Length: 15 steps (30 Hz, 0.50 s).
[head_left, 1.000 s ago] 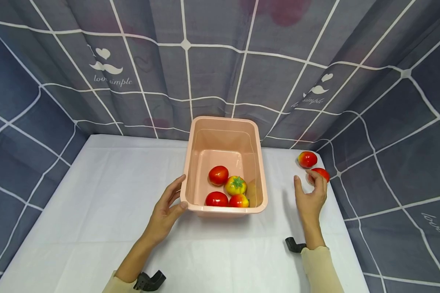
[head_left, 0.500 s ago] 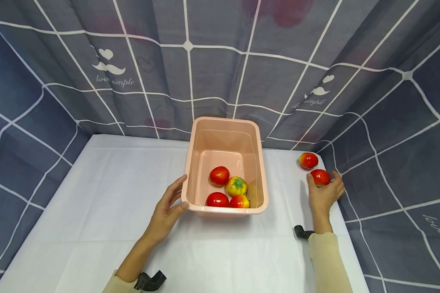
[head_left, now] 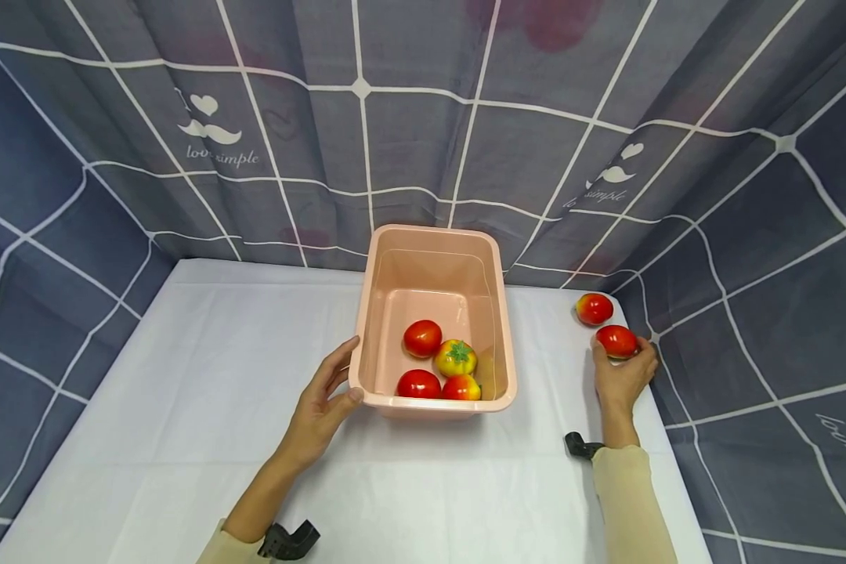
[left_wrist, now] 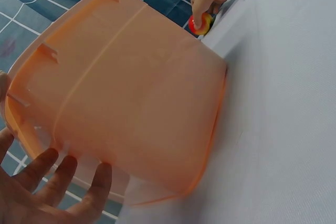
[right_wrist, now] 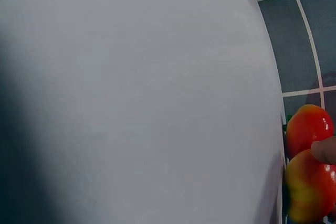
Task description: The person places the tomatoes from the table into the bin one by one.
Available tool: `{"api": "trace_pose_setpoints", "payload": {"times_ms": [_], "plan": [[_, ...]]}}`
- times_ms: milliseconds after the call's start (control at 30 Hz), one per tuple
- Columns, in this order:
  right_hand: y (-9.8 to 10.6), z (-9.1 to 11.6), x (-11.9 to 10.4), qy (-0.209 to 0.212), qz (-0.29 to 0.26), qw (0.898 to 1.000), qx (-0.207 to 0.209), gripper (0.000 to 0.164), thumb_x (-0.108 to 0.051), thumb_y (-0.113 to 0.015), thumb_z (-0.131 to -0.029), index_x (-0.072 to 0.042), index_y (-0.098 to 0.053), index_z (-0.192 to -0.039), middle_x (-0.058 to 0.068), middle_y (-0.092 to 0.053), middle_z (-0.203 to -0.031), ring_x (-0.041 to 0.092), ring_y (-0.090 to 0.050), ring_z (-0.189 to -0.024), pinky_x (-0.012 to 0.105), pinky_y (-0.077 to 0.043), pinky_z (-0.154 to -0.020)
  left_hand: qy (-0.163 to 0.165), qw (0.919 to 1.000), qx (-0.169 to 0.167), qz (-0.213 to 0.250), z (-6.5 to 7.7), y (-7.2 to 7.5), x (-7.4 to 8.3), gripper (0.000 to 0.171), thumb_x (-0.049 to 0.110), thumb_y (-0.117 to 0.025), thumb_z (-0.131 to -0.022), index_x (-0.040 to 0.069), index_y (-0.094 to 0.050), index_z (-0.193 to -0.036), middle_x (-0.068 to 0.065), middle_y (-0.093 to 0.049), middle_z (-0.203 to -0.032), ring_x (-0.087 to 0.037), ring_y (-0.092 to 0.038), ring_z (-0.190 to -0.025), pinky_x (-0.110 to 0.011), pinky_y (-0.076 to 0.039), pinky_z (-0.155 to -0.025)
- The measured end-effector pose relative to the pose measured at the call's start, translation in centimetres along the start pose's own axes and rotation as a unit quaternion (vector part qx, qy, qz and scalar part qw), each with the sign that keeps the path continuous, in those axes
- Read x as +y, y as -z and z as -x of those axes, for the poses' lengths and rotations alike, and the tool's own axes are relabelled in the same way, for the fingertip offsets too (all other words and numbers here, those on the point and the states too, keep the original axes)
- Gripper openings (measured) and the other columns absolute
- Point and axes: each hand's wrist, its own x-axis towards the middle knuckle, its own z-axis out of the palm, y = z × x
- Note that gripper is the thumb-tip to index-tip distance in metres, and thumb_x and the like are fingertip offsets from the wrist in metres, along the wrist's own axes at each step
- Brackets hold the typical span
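Note:
A peach-pink plastic bin (head_left: 433,262) stands mid-table in the head view, holding a few red tomatoes (head_left: 422,338) and a yellow-green one (head_left: 455,358) with a green calyx. My left hand (head_left: 317,415) grips the bin's near left corner, thumb at the rim and fingers against the outer wall, as the left wrist view also shows. At the table's right edge, my right hand (head_left: 623,384) holds a red tomato (head_left: 616,341) between thumb and fingers. Its thumb (right_wrist: 325,150) shows on the tomato's yellow-red skin (right_wrist: 310,192) in the right wrist view.
Just behind the held tomato lies another red tomato (head_left: 594,309) with a yellowish end. Grey checked curtains (head_left: 423,141) close off the back and both sides. White cloth (head_left: 204,376) covers the table. A black wrist mount (head_left: 289,540) is strapped on each forearm.
My right hand has moved right and slightly toward me, around the front tomato, with thumb and fingers now on either side of it. The left hand and bin have stayed put.

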Motion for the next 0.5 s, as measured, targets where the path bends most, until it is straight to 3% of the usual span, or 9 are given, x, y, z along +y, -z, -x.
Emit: {"api": "trace_pose_setpoints", "payload": {"times_ms": [233,500], "plan": [[-0.10,-0.55,0.26,-0.011,-0.004,1.000,-0.005,0.083,-0.025,-0.082,-0.092,-0.004,-0.036,-0.158,0.026,-0.040,-0.160,0.042,-0.039,-0.153,0.055,-0.029,-0.134,0.005,1.0000,-0.002,0.001,0.09,-0.06,0.09,0.074,-0.001,-0.060,-0.107,0.022,-0.031,-0.171,-0.010,-0.042,-0.163,-0.010,-0.054,-0.144,-0.025,-0.060,-0.107],[-0.30,-0.68,0.30,-0.010,-0.013,1.000,-0.002,0.081,-0.025,-0.082,-0.091,-0.004,-0.038,-0.156,0.027,-0.041,-0.159,0.043,-0.041,-0.153,0.055,-0.029,-0.134,0.005,1.0000,-0.001,0.004,0.08,-0.06,0.27,0.074,-0.001,-0.060,-0.107,0.023,-0.031,-0.171,-0.030,-0.034,-0.165,-0.009,-0.054,-0.144,-0.024,-0.059,-0.107]]}}
